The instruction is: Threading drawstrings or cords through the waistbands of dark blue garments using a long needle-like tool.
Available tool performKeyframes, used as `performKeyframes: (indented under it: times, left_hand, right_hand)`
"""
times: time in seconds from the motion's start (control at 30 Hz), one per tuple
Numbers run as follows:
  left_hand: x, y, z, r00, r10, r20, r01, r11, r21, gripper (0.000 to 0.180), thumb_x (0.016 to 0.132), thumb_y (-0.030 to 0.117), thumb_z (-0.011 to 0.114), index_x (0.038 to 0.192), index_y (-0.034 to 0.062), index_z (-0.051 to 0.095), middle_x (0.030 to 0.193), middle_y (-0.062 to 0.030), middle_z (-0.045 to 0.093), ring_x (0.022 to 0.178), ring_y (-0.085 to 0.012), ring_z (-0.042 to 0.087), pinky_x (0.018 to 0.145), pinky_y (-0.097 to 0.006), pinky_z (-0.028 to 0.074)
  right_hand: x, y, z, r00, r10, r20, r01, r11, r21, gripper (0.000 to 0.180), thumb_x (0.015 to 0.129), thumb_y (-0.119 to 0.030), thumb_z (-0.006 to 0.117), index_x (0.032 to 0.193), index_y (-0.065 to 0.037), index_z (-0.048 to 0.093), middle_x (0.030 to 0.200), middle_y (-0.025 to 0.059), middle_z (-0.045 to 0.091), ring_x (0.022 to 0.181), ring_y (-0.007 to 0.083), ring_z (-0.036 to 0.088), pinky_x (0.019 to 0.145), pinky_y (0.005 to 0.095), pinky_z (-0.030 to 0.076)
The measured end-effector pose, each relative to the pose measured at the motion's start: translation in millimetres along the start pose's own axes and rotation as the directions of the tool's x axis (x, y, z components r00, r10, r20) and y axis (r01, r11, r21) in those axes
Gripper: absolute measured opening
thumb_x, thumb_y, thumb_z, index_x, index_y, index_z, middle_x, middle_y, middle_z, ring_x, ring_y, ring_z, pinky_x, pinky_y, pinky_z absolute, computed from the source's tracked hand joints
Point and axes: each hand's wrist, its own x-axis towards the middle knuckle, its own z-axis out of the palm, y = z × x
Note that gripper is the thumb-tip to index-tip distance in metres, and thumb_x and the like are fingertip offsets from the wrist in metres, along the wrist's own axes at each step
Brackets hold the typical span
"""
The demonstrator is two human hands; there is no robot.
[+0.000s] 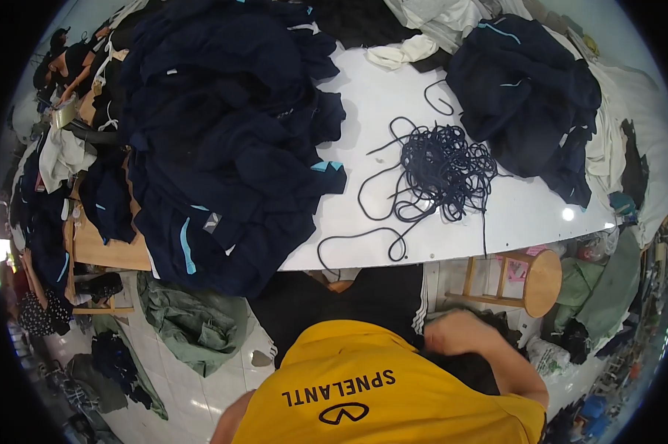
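Observation:
My right hand (pixel 449 333) is beside my right thigh, below the table's front edge, with the forearm bent in toward my body. It looks curled, but motion smears the fingers, and nothing can be made out in it. Of my left arm only a piece near the elbow shows at the lower edge; my left hand is out of sight. In front of me a tangled heap of dark cord (pixel 445 166) lies on the white table (pixel 349 248), one loose end trailing toward the front edge. To its left is a large pile of navy garments (pixel 223 133) with light-blue trim.
Another navy garment pile (pixel 526 96) lies at the table's right, near white cloth (pixel 404 53). A wooden stool (pixel 542 283) stands below the right edge. Green cloth (pixel 193 322) lies on the tiled floor at left. Other people are at the far left.

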Motion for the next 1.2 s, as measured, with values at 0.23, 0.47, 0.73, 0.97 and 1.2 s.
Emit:
performKeyframes:
  times: [0.23,0.47,0.73,0.97,1.2]
  left_hand:
    - [-11,-1,10,1.000,0.023,0.003,-0.023,1.000,0.010,0.016,0.084,0.018,0.063,0.097,0.0087,0.062,0.079,-0.0086,0.065,0.071,-0.0287,0.064,0.059,-0.035,0.050]
    - [-12,-3,9,0.998,0.048,-0.039,-0.046,0.998,0.045,0.016,0.084,0.018,0.063,0.097,0.0089,0.062,0.079,-0.0086,0.065,0.071,-0.0289,0.064,0.059,-0.035,0.050]
    - [-10,-9,9,0.995,0.083,-0.054,-0.079,0.994,0.077,0.017,0.083,0.018,0.063,0.097,0.0090,0.062,0.079,-0.0085,0.065,0.071,-0.0290,0.064,0.059,-0.035,0.050]
    - [1,-12,8,0.990,0.120,-0.075,-0.113,0.989,0.092,0.017,0.083,0.019,0.063,0.097,0.0091,0.062,0.079,-0.0084,0.065,0.071,-0.0292,0.064,0.059,-0.035,0.050]
    - [-22,-20,16,0.994,0.090,0.058,-0.096,0.990,0.104,0.018,0.083,0.019,0.063,0.098,0.0093,0.062,0.079,-0.0083,0.065,0.070,-0.0293,0.064,0.059,-0.036,0.050]
  right_hand:
    - [-25,-23,57,0.999,0.041,-0.025,-0.036,0.984,0.176,0.027,0.084,-0.030,0.056,0.104,-0.015,0.066,0.084,0.0161,0.068,0.079,0.0364,0.066,0.070,0.0433,0.053]
    - [-30,-16,107,0.998,0.021,-0.056,-0.013,0.990,0.138,0.024,0.085,-0.029,0.054,0.096,-0.013,0.069,0.078,0.0149,0.068,0.075,0.0357,0.067,0.067,0.0414,0.055]
    - [-23,-41,126,0.916,0.399,-0.042,-0.393,0.914,0.103,0.023,0.083,-0.030,0.055,0.086,-0.014,0.071,0.082,0.0115,0.069,0.075,0.0307,0.068,0.065,0.0394,0.055]
    - [-16,-6,212,0.903,0.281,-0.324,-0.112,0.884,0.455,0.024,0.079,-0.025,0.057,0.091,-0.007,0.068,0.085,0.0128,0.067,0.081,0.0330,0.064,0.070,0.0386,0.051]
    - [-27,-18,185,0.940,0.309,-0.145,0.023,0.364,0.931,0.024,0.079,-0.016,0.066,0.097,-0.001,0.065,0.092,0.0137,0.066,0.086,0.0276,0.061,0.077,0.0338,0.046]
